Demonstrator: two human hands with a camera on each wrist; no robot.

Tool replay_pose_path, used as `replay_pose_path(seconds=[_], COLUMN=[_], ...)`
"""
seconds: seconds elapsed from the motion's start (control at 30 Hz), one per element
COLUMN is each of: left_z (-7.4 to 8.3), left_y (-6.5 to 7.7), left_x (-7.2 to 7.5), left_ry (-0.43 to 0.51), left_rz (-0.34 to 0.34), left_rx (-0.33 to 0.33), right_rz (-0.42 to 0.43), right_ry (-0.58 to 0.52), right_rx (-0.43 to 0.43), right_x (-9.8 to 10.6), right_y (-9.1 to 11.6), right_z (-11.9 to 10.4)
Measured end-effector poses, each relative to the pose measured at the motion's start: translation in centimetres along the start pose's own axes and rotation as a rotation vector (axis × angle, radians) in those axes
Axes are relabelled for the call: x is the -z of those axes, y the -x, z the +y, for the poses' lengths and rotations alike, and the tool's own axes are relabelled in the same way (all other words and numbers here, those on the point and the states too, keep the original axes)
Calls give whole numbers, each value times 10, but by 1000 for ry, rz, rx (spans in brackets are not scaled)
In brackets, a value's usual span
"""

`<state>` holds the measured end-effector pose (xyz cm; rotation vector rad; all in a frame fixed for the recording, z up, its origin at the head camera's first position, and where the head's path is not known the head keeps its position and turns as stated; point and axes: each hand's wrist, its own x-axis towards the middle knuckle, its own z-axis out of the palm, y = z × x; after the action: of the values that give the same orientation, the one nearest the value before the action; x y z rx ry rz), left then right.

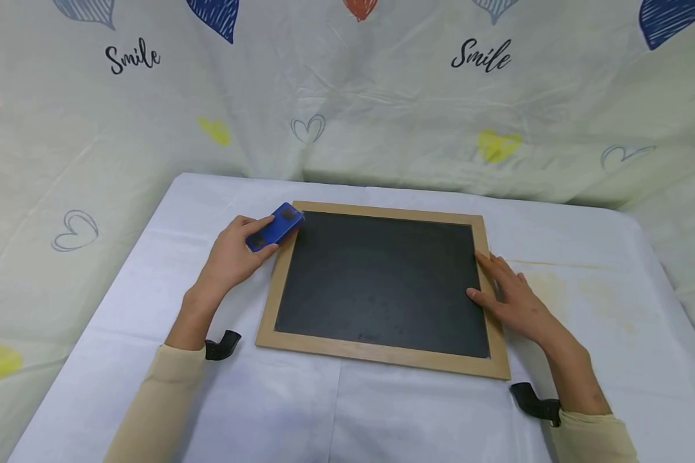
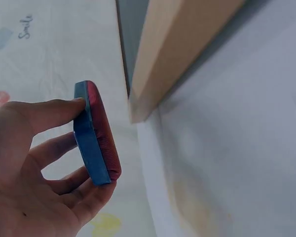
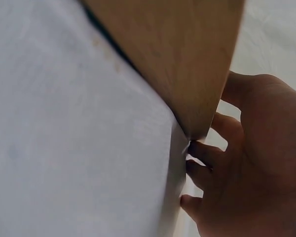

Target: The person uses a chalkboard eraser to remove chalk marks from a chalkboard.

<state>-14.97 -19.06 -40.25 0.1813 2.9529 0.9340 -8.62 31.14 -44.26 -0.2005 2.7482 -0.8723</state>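
Note:
My left hand holds a blue board eraser between its thumb and fingers, at the upper left corner of a chalkboard with a pale wooden frame. In the left wrist view the eraser shows a blue back and a red felt face turned toward the frame. My right hand rests on the chalkboard's right side, its thumb and index finger reaching over the frame. The right wrist view has the other fingers spread along the frame's edge and the cloth; the thumb tip is hidden there.
The chalkboard lies on a table covered with a white cloth. A pale curtain printed with hearts and "Smile" hangs behind it. Black wrist-worn pieces sit by the left sleeve and the right sleeve.

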Motion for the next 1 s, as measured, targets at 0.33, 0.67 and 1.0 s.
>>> replay_pose_path(seconds=[0.33,0.67,1.0], left_z=[-32,-50,-33], left_y=[12,20,18], left_x=[-1,-4,-8], left_ry=[-52,-82,-175], left_rz=[35,-14,88], left_rx=[74,151,55], right_rz=[53,182,189], right_ry=[60,65,115], right_rx=[-40,-42,-63], right_x=[4,15,19], right_y=[-3,-5,-9], right_z=[-6,-18,-36])
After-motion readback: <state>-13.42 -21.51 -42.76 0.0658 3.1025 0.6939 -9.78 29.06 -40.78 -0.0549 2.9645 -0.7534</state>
